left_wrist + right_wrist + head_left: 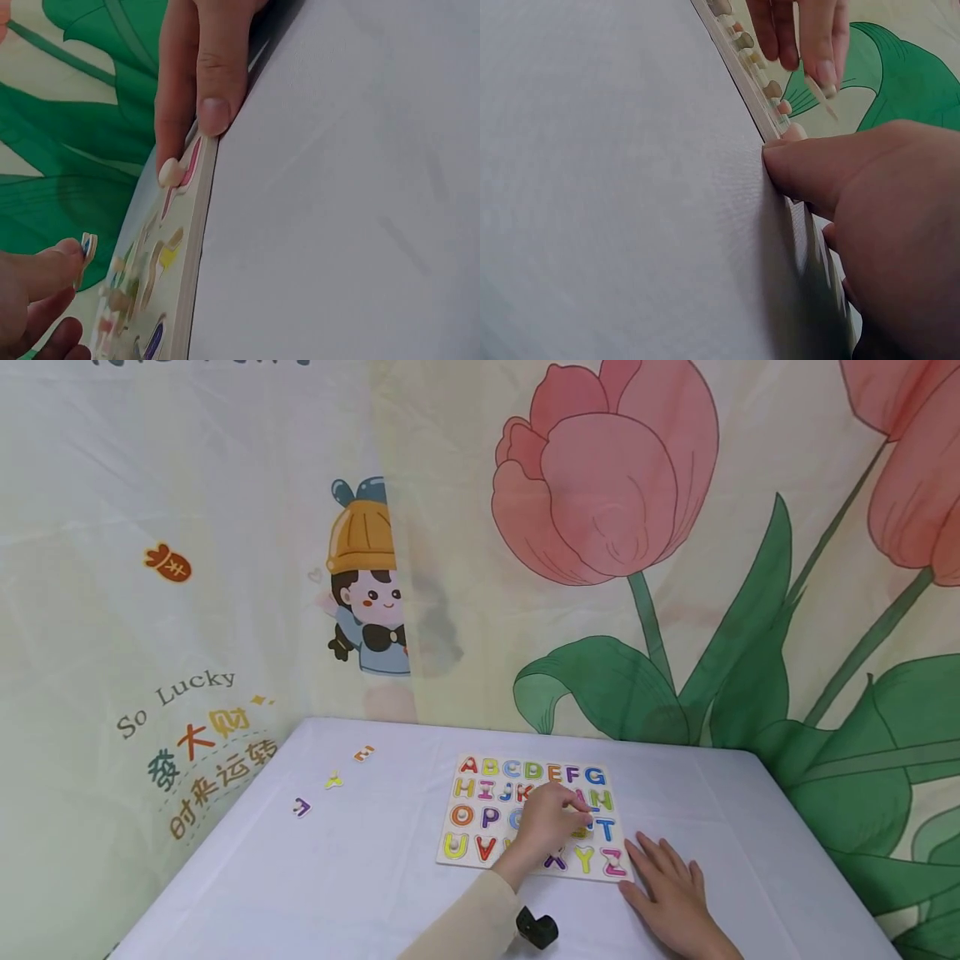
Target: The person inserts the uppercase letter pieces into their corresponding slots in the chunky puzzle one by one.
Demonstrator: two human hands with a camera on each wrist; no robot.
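Note:
A pale alphabet puzzle board [444, 852] with coloured letters lies on the table. My left hand [551, 818] is over its right half, covering several letters. Between thumb and index finger it pinches a small letter piece [88, 251] with a blue face, held off the board in both wrist views; which letter it is I cannot tell. My right hand [671, 897] rests at the board's near right corner, fingers extended, its thumb [802, 165] against the edge. Beside it sits the pink Z [613, 862] with a round knob.
Three loose letter pieces lie left of the board: a purple one [302, 807], a yellow one [333, 780] and an orange one [364, 753]. A white cloth covers the table [360, 877]. Behind it hangs a printed curtain [457, 610]. A small black object [537, 928] is beside the left sleeve.

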